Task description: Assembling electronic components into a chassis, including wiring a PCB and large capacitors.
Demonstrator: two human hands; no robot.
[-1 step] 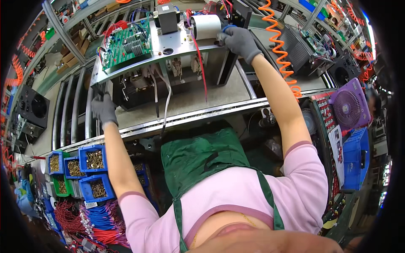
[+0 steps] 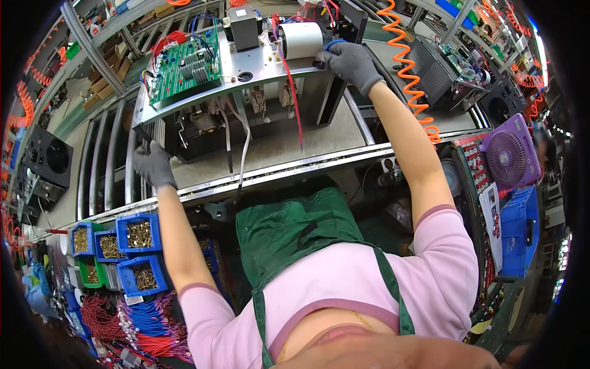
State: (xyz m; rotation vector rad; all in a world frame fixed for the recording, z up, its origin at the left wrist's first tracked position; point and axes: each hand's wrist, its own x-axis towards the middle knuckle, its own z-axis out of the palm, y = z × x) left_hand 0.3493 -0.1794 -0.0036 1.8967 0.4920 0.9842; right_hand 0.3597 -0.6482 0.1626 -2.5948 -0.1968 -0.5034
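Note:
An open metal chassis [image 2: 267, 69] of an electrical machine stands on the roller conveyor in front of me. On its top plate are a green circuit board [image 2: 184, 67], a dark block-shaped transformer [image 2: 243, 29] and a white cylinder [image 2: 300, 40]. My gloved left hand [image 2: 153, 165] is closed at the chassis's near left corner, its fingertips partly hidden. At the right end, beside the white cylinder, my gloved right hand [image 2: 353, 64] is closed on the chassis edge, with a bit of blue at its fingertips. A red wire [image 2: 294, 98] and a white cable [image 2: 245, 144] hang down the near side.
Conveyor rollers [image 2: 113, 161] lie to the left. An orange coiled hose [image 2: 402, 58] hangs at the right. Blue bins [image 2: 142, 277] of screws and bundles of wires [image 2: 150, 317] are at the lower left. A purple fan [image 2: 509, 154] and a blue crate [image 2: 517, 237] stand on the right.
My left hand has shifted very slightly at the chassis corner, and its forearm a little to the right. My right hand and the chassis look almost unchanged.

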